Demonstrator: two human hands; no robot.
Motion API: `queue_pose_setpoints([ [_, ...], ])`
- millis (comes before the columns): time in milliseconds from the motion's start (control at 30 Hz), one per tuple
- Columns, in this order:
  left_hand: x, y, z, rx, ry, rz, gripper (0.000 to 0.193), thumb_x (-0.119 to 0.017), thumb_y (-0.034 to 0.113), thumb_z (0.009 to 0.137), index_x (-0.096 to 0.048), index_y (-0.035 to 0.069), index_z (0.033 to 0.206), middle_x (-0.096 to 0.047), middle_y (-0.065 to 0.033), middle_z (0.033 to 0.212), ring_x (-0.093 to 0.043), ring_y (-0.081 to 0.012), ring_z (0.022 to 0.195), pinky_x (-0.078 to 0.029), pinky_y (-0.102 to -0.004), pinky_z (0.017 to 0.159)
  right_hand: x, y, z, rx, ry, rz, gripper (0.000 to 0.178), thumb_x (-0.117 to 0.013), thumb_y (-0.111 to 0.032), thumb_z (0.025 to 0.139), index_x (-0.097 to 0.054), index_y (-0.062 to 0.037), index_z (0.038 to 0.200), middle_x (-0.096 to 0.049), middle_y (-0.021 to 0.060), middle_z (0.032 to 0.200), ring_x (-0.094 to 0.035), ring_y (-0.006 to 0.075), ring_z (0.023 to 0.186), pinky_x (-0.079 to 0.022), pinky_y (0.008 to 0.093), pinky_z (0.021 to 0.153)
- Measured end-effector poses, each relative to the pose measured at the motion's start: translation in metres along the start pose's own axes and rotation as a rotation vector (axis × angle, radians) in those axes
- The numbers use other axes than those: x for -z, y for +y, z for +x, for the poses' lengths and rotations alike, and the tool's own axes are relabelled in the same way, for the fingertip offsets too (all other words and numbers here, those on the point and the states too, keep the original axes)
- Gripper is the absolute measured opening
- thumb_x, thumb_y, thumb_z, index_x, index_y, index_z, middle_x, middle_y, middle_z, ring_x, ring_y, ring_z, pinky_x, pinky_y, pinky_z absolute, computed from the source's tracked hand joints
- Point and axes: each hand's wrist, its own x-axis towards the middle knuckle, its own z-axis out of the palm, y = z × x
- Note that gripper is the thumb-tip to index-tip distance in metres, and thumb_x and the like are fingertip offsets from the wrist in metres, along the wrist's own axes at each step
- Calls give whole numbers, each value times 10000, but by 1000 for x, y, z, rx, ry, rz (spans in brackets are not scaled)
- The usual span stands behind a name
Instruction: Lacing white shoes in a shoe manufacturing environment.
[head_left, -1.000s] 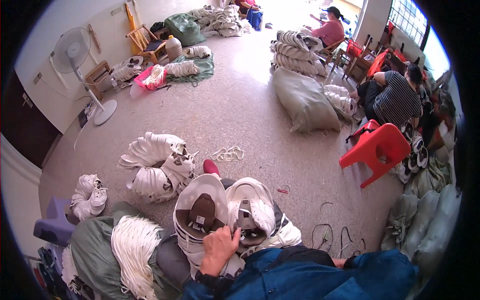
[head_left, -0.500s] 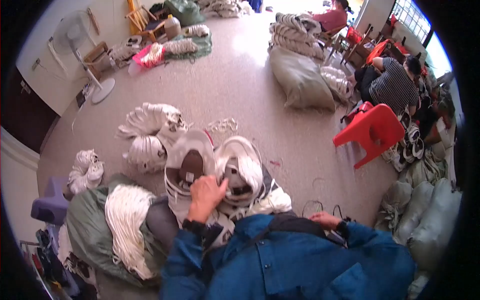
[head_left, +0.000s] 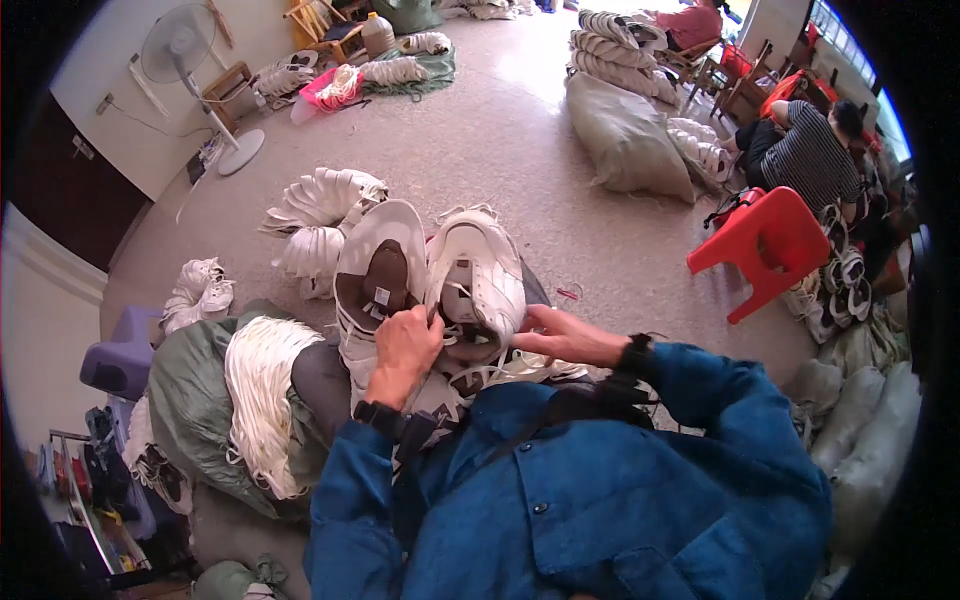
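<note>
A purple stool is standing at far left, near a green sack on which a hank of white laces is lying. Beyond them, nested white shoe uppers are sitting on the floor. Nearer, a brown-lined upper is facing up before the person's lap, while the left hand is curling at the gap between it and the white upper just to its right; the picture is not showing whether those fingers are clamping an edge. The white upper is resting before the lap, its opening turning upward. The newest change is showing at its right side: the right hand, which was hanging well apart beside the lap half a second earlier, is now reaching its rim, thumb and fingers standing apart rather than closing. With a hand now flanking each side, the work is apparently turning two-handed and centring on this piece. Farther right, a red stool is tilting on the floor near a co-worker in a striped shirt.
</note>
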Motion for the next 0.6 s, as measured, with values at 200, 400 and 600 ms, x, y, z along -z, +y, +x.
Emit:
queue_pose_setpoints([
  [200, 59, 33, -47, -37, 216, -75, 266, -587, 256, 900, -629, 24, 777, -655, -213, 722, -654, -403, 683, -513, -495, 615, -45, -10, 58, 497, 327, -41, 425, -653, -186, 836, -508, 12, 1183, -648, 217, 1064, -634, 307, 1035, -500, 390, 874],
  [400, 33, 30, -29, -107, 241, 23, 306, -640, 289, 866, -601, 36, 698, -640, -209, 690, -646, -394, 646, -507, -477, 589, -37, 20, 76, 450, 381, -229, 494, -685, -319, 807, -530, 27, 1125, -651, 294, 1026, -621, 449, 1026, -501, 487, 860],
  [600, 23, 24, -10, -149, 111, 0, 344, -688, 344, 842, -595, 30, 737, -652, -196, 705, -652, -395, 664, -511, -479, 594, -22, 17, 69, 167, 316, -556, 617, -662, -540, 807, -621, 60, 948, -672, 291, 893, -663, 446, 878, -521, 498, 768],
])
